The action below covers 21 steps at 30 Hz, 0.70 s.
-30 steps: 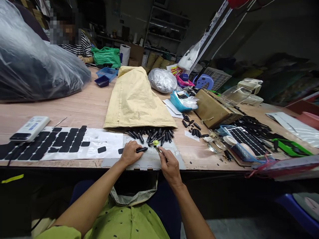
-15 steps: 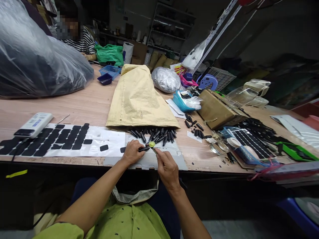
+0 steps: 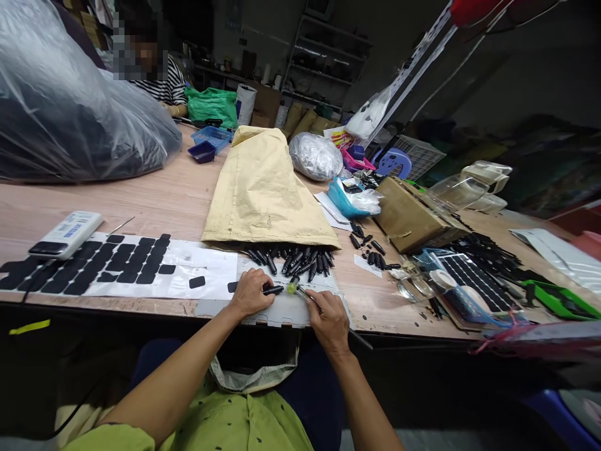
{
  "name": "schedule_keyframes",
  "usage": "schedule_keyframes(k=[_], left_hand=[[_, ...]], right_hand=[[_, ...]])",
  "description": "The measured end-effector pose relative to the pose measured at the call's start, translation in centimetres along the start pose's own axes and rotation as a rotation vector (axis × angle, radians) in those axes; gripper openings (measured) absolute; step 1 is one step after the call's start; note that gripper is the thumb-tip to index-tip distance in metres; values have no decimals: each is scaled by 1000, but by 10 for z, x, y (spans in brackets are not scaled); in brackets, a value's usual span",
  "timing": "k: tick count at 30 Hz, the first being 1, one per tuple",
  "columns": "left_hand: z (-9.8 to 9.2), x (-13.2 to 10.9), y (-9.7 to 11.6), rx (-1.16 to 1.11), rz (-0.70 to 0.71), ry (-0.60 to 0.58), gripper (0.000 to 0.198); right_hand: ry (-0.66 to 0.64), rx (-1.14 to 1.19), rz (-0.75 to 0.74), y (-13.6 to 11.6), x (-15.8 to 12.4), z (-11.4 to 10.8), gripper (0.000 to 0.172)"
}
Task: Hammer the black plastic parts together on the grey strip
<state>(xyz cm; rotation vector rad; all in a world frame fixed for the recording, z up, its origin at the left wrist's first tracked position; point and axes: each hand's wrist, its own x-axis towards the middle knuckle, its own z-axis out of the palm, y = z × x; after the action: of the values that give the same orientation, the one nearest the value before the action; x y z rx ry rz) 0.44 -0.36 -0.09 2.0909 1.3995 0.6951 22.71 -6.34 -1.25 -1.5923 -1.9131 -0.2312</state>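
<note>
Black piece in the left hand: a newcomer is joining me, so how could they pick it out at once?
On the table, find the big tan sack. Black pieces lie along its near edge; nearer the camera, the left hand holds one black piece. Unlike those in the pile, it is held, its free end pointing toward the right hand.

Black pieces (image 3: 293,259) look glossy plastic, the tabletop (image 3: 154,200) smooth wood, the sack (image 3: 267,194) matt.
</note>
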Motion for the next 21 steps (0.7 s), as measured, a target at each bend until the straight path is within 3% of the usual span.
schedule_keyframes(k=[4,13,18,21], left_hand=[[-5,-2,2,11,48,-78,13],[-13,-20,8,-18,273,-282,16],[-8,-50,16,-22,382,-289,24],[-10,-44,16,-63,318,-247,24]], right_hand=[[11,-41,-32,12,-4,12,22],[21,-130,-9,7,-5,16,21],[31,-132,-14,7,-6,17,21],[27,-128,-6,8,-6,18,21]])
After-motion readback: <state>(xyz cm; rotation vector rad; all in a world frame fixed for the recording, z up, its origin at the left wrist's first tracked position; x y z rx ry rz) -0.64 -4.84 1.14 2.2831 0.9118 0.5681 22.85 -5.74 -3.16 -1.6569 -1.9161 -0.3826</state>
